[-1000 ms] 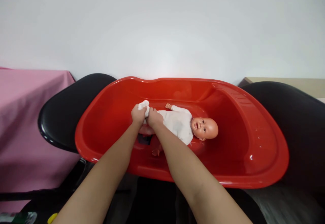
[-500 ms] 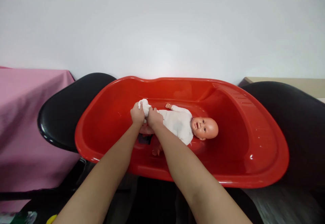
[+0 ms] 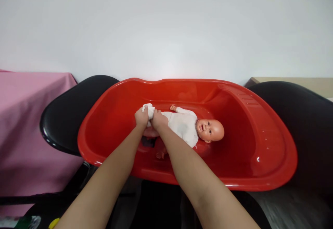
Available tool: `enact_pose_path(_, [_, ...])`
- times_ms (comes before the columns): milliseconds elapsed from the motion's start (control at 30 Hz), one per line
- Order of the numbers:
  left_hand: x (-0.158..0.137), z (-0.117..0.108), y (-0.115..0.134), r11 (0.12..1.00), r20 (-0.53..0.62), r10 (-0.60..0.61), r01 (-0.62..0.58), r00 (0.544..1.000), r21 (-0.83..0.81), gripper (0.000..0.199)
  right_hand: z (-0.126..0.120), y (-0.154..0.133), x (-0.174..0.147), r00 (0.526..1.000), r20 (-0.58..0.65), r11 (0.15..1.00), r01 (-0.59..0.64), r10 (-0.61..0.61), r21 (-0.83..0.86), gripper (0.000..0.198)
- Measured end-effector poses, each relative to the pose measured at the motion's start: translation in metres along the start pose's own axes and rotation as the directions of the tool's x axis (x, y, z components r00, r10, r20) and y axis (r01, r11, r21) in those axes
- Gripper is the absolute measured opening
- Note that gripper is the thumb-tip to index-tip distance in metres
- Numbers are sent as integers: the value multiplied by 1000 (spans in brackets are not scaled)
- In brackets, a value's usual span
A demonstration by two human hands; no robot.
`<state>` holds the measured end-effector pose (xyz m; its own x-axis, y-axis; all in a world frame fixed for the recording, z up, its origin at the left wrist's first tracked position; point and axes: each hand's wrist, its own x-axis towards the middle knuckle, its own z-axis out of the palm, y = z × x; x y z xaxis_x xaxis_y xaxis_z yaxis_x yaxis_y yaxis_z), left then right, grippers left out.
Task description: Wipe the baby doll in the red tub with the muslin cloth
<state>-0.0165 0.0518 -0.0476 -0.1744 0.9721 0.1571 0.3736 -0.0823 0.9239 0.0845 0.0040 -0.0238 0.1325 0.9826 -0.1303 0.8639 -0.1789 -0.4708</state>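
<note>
A baby doll [image 3: 184,125] with a white cloth body lies on its back in a red baby bathtub [image 3: 275,146], its head to the right. Above the doll's legs, my left hand [image 3: 142,117] is closed on a bunched white cloth [image 3: 148,110]. My right hand [image 3: 159,119] grips the same cloth from the right side, close to the doll's lower body. Whether the cloth is part of the doll's clothing I cannot tell. My hands and forearms hide much of the doll's legs.
Black rounded surfaces stand at the tub's left [image 3: 65,114] and right [image 3: 309,125]. A pink cloth-covered table [image 3: 31,100] is at far left, and a pale wall [image 3: 166,28] rises behind. Something yellow [image 3: 53,223] shows at the bottom left.
The white cloth has sunk slightly and looks more tightly bunched between my hands. Both hands keep nearly the same place, and the doll lies as before. The view has shifted a little.
</note>
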Motion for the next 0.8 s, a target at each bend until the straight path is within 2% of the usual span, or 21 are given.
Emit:
enact_pose_path(100, [3,-2,-1,998,-60,-3,7,998,68,43,0,-1,0,1000,10,1000,-2,2,2,40])
enact_pose_path(200, [2,0,1,1000,-99,3,-6,995,-30,36,0,-3,1,999,-5,999,-32,32,24,39])
enact_pose_path(267, [0,4,1,986,-51,-24,15,998,-166,27,0,-3,3,998,-27,997,-52,54,52,36])
enact_pose_path(367, [-1,9,-2,959,83,-87,106,993,-264,35,0,-2,5,997,-39,994,-66,70,82,35])
enact_pose_path(467, [-1,9,-6,972,121,-69,94,990,-215,29,2,0,6,998,-2,995,-58,58,78,37])
enact_pose_path(600, [-1,4,-3,994,61,-50,55,997,-90,21,5,-1,7,999,22,997,-49,48,64,39])
enact_pose_path(700, [-2,2,2,999,6,-35,35,999,-30,28,8,-3,7,998,28,997,-55,54,57,40])
enact_pose_path(800, [-1,2,4,996,-22,-56,54,998,-71,39,9,-1,8,998,37,997,-59,57,58,42])
